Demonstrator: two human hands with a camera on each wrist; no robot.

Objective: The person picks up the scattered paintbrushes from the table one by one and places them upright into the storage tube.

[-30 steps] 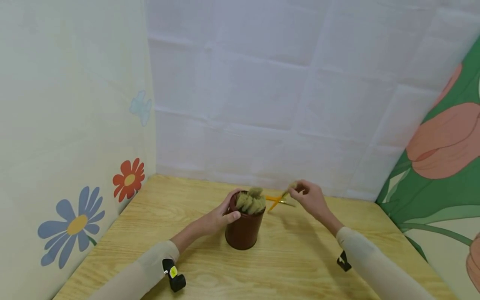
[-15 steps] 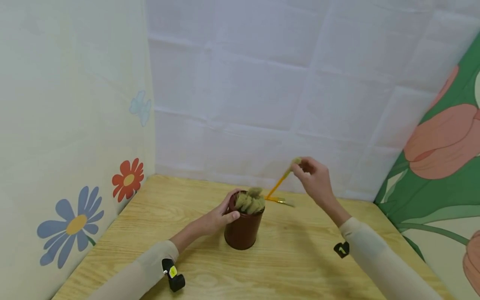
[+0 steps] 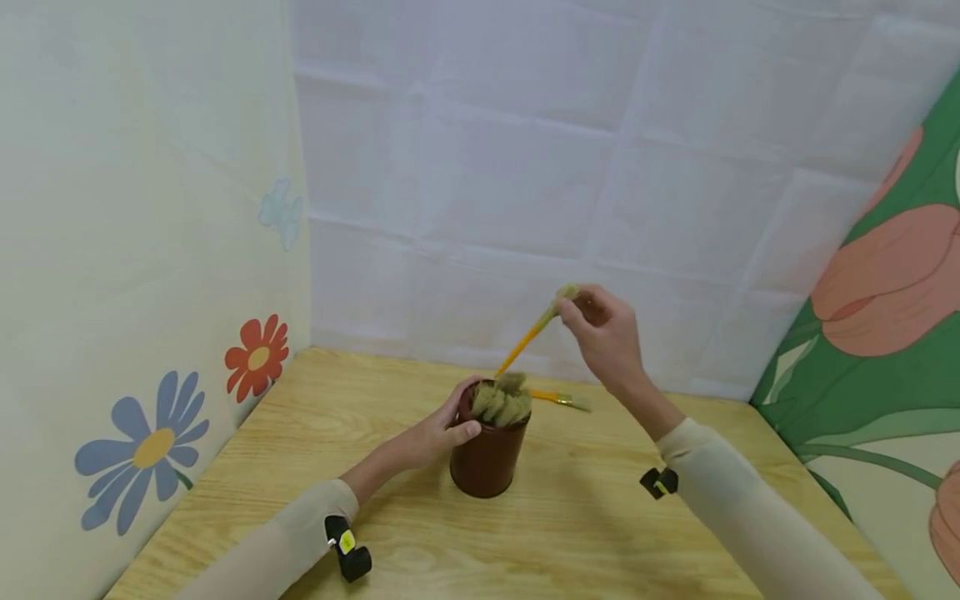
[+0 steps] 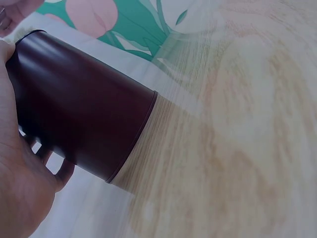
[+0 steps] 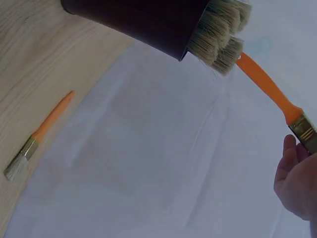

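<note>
My left hand grips a dark brown cylindrical cup that stands upright on the table. Several paintbrushes fill the cup with their pale bristles up. Above and to the right, my right hand pinches another paintbrush near its metal ferrule and bristles. Its orange handle slants down to the cup's mouth; whether the tip is inside cannot be told. In the right wrist view the held brush's orange handle ends beside the bristles in the cup. Thumb and fingers of my left hand wrap the cup in the left wrist view.
One more orange-handled paintbrush lies on the wooden table behind and right of the cup. A white cloth hangs at the table's back edge. Flower-printed sheets stand at both sides.
My right hand has lifted the paintbrush off the table and carried it up, then left, so its handle now points down at the cup. My left hand and the cup have stayed put.
</note>
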